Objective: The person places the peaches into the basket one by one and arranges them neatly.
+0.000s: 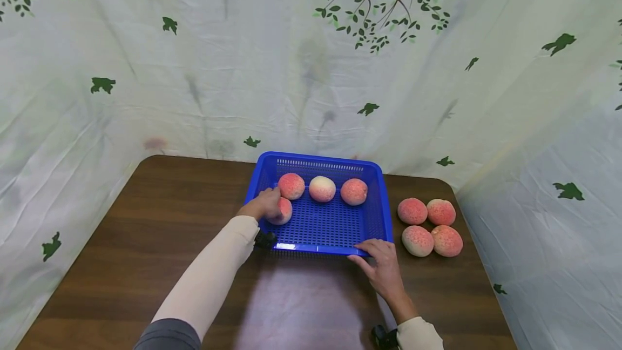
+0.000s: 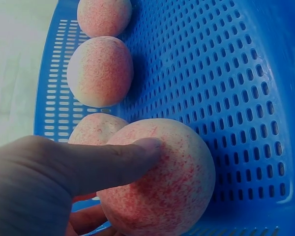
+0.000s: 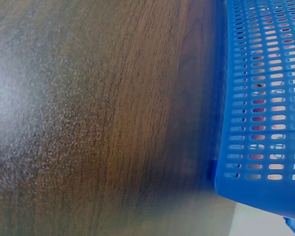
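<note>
And there's the left hand (image 1: 264, 204) gripping a peach (image 2: 167, 182), thumb across its top, fingers round beneath, over at nine o'clock inside the blue slotted plastic basket (image 1: 328, 228)! Down at five o'clock, the right hand (image 1: 384, 267) holds the near rim, fingers over the edge, thumb on the outer side.

I read this as the placing step, a peach going into the basket, though whether it bears on the floor I can't tell. The next move, in my judgement, calls for letting the fruit down gently and easing the fingers off without nudging its neighbour, the right hand steadying the rim.

Now the count: eight peaches, one basket! Four are inside: the gripped one, then across the back an eleven o'clock peach (image 1: 292, 184), a twelve o'clock peach (image 1: 322, 189) and a one o'clock peach (image 1: 354, 192). Out at three o'clock, on the wood-grained table (image 1: 170, 215), sits a cluster of four: upper-left peach (image 1: 412, 211), upper-right peach (image 1: 441, 211), lower-right peach (image 1: 447, 241), lower-left peach (image 1: 417, 241).
</note>
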The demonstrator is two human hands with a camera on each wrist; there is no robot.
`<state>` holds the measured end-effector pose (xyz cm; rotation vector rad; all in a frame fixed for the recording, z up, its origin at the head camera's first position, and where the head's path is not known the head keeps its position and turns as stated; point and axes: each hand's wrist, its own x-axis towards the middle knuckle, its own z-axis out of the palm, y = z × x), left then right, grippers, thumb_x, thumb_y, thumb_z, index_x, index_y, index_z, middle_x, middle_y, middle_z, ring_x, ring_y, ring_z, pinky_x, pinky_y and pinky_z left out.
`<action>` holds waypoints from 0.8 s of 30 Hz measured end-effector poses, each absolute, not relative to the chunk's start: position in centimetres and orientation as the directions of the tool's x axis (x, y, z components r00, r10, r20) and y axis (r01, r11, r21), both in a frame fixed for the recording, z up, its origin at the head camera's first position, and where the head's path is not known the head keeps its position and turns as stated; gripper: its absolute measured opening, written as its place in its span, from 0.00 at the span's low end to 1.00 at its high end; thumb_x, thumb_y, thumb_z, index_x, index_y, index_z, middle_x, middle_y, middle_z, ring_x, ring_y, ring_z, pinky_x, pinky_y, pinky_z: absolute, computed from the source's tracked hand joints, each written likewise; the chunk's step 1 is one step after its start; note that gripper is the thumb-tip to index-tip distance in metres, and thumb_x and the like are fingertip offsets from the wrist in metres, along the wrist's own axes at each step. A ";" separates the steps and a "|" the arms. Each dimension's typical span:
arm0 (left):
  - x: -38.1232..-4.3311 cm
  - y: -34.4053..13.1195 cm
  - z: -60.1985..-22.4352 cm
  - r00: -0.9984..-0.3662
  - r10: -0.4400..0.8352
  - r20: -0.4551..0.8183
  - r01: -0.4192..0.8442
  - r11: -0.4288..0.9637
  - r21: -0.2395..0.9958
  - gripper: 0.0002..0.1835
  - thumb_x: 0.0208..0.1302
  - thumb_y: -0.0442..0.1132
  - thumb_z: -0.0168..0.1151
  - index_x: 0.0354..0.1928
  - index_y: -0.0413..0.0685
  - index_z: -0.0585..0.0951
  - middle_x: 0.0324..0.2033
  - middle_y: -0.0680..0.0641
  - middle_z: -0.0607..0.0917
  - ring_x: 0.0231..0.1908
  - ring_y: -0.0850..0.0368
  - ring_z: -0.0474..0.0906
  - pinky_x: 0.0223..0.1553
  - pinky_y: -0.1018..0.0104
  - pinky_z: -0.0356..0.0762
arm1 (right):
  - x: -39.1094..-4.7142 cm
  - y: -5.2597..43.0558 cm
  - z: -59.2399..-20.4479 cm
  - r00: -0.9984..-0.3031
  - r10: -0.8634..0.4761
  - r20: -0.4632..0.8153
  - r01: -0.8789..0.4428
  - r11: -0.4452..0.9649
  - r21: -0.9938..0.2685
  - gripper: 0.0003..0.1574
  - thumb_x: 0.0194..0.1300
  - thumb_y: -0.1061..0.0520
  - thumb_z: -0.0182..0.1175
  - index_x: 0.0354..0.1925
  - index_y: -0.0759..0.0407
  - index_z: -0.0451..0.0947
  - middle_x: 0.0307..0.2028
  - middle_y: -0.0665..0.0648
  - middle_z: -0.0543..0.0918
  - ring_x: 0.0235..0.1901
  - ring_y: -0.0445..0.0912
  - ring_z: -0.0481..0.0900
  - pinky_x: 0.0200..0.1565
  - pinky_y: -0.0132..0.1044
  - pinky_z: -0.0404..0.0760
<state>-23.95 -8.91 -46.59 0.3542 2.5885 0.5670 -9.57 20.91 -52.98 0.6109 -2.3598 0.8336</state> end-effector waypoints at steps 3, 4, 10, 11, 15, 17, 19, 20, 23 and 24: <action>-24.0 -8.9 -46.7 -0.865 0.344 -0.366 0.162 0.880 0.446 0.39 0.52 0.33 0.65 0.64 0.26 0.61 0.60 0.27 0.68 0.62 0.32 0.64 0.63 0.45 0.60 | -9.6 20.9 -53.0 -0.740 -0.224 0.634 -0.574 0.702 -0.422 0.17 0.44 0.55 0.75 0.35 0.60 0.85 0.32 0.52 0.84 0.37 0.48 0.80 0.43 0.43 0.65; -24.0 -8.9 -46.7 -0.866 0.348 -0.359 0.168 0.879 0.447 0.40 0.51 0.33 0.66 0.64 0.25 0.60 0.60 0.27 0.68 0.62 0.32 0.64 0.63 0.45 0.60 | -9.6 20.9 -53.0 -0.740 -0.224 0.635 -0.574 0.702 -0.422 0.17 0.44 0.55 0.75 0.34 0.60 0.85 0.32 0.52 0.84 0.37 0.48 0.80 0.43 0.43 0.65; -24.1 -9.0 -46.9 -0.887 0.340 -0.313 0.180 0.877 0.445 0.42 0.49 0.32 0.65 0.64 0.21 0.57 0.59 0.24 0.68 0.61 0.30 0.64 0.64 0.44 0.59 | -9.6 21.0 -53.0 -0.738 -0.226 0.636 -0.578 0.699 -0.422 0.16 0.46 0.54 0.74 0.35 0.60 0.85 0.33 0.52 0.84 0.37 0.48 0.80 0.43 0.42 0.65; -24.2 -9.0 -47.0 -0.889 0.335 -0.313 0.175 0.879 0.444 0.41 0.50 0.32 0.64 0.64 0.22 0.57 0.59 0.24 0.68 0.60 0.30 0.64 0.64 0.44 0.59 | -9.6 21.0 -53.0 -0.739 -0.226 0.635 -0.578 0.698 -0.423 0.16 0.47 0.54 0.74 0.35 0.60 0.85 0.33 0.52 0.84 0.37 0.48 0.80 0.43 0.42 0.65; -24.3 -9.0 -47.1 -0.884 0.326 -0.335 0.166 0.889 0.427 0.42 0.51 0.32 0.64 0.65 0.21 0.56 0.60 0.24 0.66 0.61 0.28 0.63 0.64 0.43 0.58 | -9.5 20.9 -53.0 -0.740 -0.228 0.632 -0.578 0.697 -0.425 0.16 0.48 0.52 0.74 0.35 0.60 0.85 0.33 0.52 0.84 0.37 0.48 0.80 0.43 0.42 0.64; -24.3 -9.0 -47.0 -0.881 0.320 -0.349 0.159 0.894 0.420 0.43 0.51 0.31 0.65 0.66 0.21 0.54 0.61 0.23 0.65 0.62 0.28 0.61 0.65 0.43 0.57 | -9.6 20.9 -53.0 -0.739 -0.230 0.634 -0.580 0.697 -0.423 0.16 0.49 0.52 0.73 0.35 0.60 0.85 0.33 0.52 0.84 0.37 0.48 0.80 0.43 0.42 0.64; -24.3 -8.9 -46.9 -0.880 0.312 -0.359 0.144 0.894 0.424 0.44 0.51 0.31 0.64 0.67 0.22 0.53 0.62 0.24 0.64 0.63 0.28 0.60 0.65 0.43 0.56 | -9.6 21.0 -53.1 -0.736 -0.231 0.636 -0.582 0.697 -0.419 0.16 0.49 0.51 0.73 0.35 0.60 0.85 0.33 0.52 0.84 0.37 0.48 0.80 0.43 0.42 0.65; -24.3 -8.9 -46.9 -0.880 0.309 -0.361 0.137 0.893 0.430 0.44 0.52 0.31 0.64 0.67 0.23 0.53 0.62 0.24 0.64 0.63 0.28 0.60 0.65 0.43 0.56 | -9.6 21.0 -53.1 -0.735 -0.232 0.637 -0.582 0.698 -0.417 0.16 0.49 0.51 0.73 0.34 0.60 0.85 0.33 0.52 0.84 0.37 0.48 0.80 0.43 0.42 0.65; -24.2 -9.0 -46.7 -0.885 0.304 -0.352 0.120 0.880 0.460 0.42 0.54 0.31 0.63 0.67 0.25 0.55 0.61 0.25 0.65 0.63 0.30 0.60 0.65 0.42 0.56 | -9.6 21.0 -53.1 -0.738 -0.230 0.634 -0.577 0.702 -0.418 0.16 0.48 0.53 0.74 0.35 0.60 0.85 0.32 0.52 0.84 0.37 0.48 0.80 0.44 0.43 0.65; -24.2 -9.0 -46.7 -0.888 0.306 -0.342 0.122 0.875 0.468 0.41 0.54 0.32 0.63 0.67 0.25 0.56 0.60 0.26 0.66 0.62 0.30 0.61 0.64 0.43 0.56 | -9.5 21.0 -53.1 -0.740 -0.230 0.632 -0.575 0.703 -0.418 0.16 0.47 0.53 0.74 0.35 0.60 0.85 0.32 0.52 0.84 0.37 0.48 0.80 0.44 0.43 0.65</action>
